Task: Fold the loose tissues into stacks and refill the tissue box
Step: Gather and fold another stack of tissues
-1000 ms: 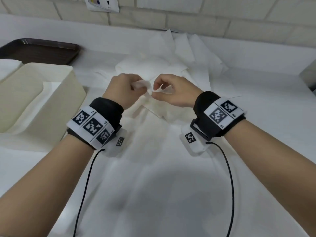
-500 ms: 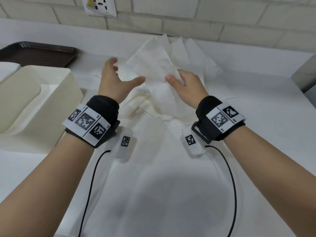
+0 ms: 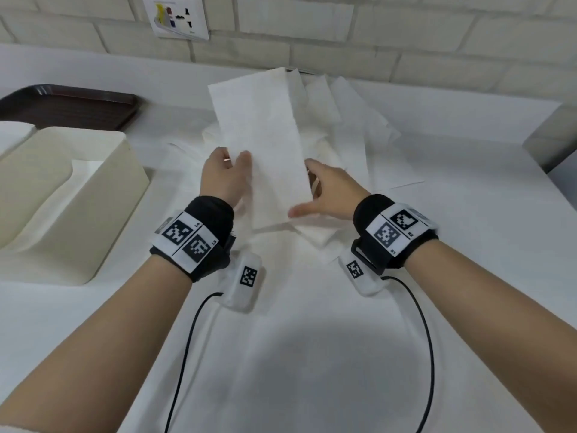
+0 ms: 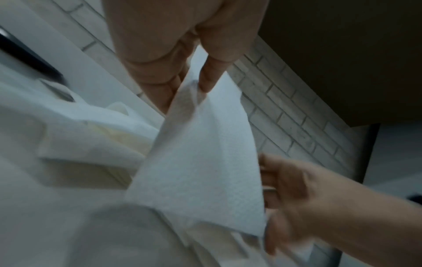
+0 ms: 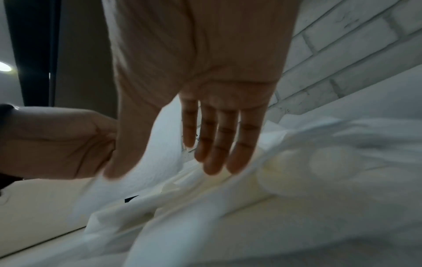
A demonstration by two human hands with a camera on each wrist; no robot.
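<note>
Left hand [image 3: 225, 173] pinches tissue [image 3: 262, 145] at its left edge, long axis running away toward wall; right hand [image 3: 327, 190] flat-fingered, empty, beside its right edge.

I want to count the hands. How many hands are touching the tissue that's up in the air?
2. The left hand pinches the lifted tissue along its left edge. The right hand, fingers straight, touches its right edge. More tissues lie in the pile behind.
</note>
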